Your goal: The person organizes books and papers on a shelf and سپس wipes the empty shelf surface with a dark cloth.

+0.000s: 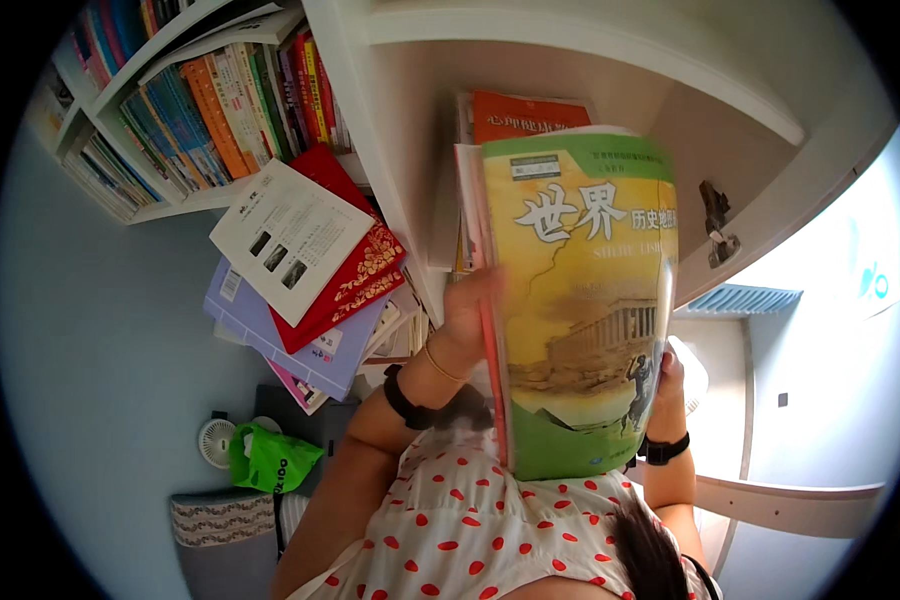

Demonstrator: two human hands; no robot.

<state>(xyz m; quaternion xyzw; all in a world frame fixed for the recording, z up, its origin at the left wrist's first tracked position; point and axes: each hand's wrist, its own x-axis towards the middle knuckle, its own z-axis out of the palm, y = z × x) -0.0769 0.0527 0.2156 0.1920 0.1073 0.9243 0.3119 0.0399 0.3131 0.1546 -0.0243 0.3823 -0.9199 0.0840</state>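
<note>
Your left hand (473, 308) and right hand (672, 384) grip opposite edges of the yellow-green temple-cover textbook (580, 300); press evenly so its pages don't splay.

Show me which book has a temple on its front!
It's the yellow-and-green book, held between the left hand and right hand. It shows a columned temple; the visible parts of the lavender book and orange book behind show none.
</note>
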